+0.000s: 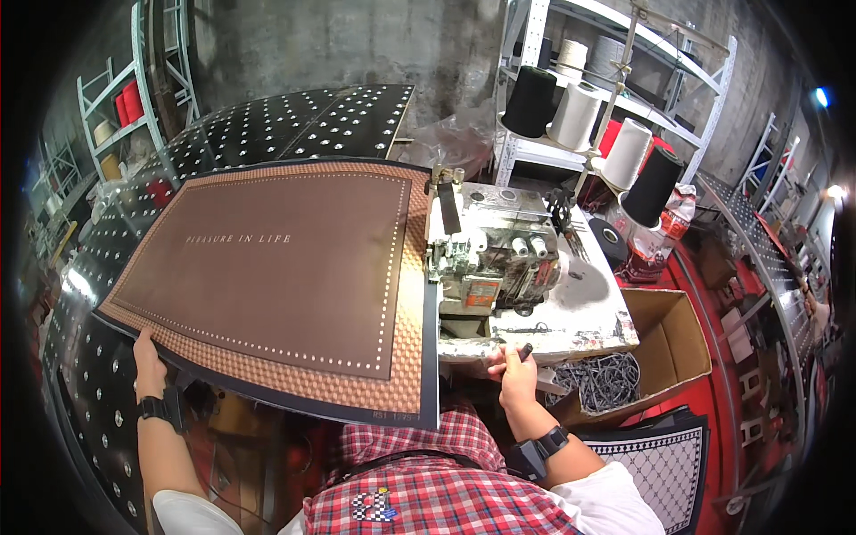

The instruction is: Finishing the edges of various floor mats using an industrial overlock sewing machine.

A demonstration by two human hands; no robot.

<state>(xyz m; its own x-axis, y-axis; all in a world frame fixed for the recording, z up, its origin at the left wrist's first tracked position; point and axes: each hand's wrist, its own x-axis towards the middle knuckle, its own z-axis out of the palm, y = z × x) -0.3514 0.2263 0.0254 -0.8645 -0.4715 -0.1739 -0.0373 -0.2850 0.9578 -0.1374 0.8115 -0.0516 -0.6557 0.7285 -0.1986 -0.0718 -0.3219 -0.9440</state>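
Note:
A large brown floor mat (276, 267) with a tan woven-look border and dark outer edge lies flat to the left of an overlock sewing machine (499, 245). Its right edge runs along the machine's sewing side. My left hand (150, 367) grips the mat's near left edge, with part of the fingers hidden beneath it. My right hand (515, 379) is closed at the front edge of the white machine table (580, 325), right of the mat. A small black-ended object (525, 351) sticks up from its fingers; its kind cannot be made out.
Studded black tables (357, 116) extend behind and left of the mat. Black and white thread cones (575, 116) stand behind the machine. To the right, a cardboard box (682, 343) holds dark trimmings (599, 382). Patterned mats (655, 468) lean below it.

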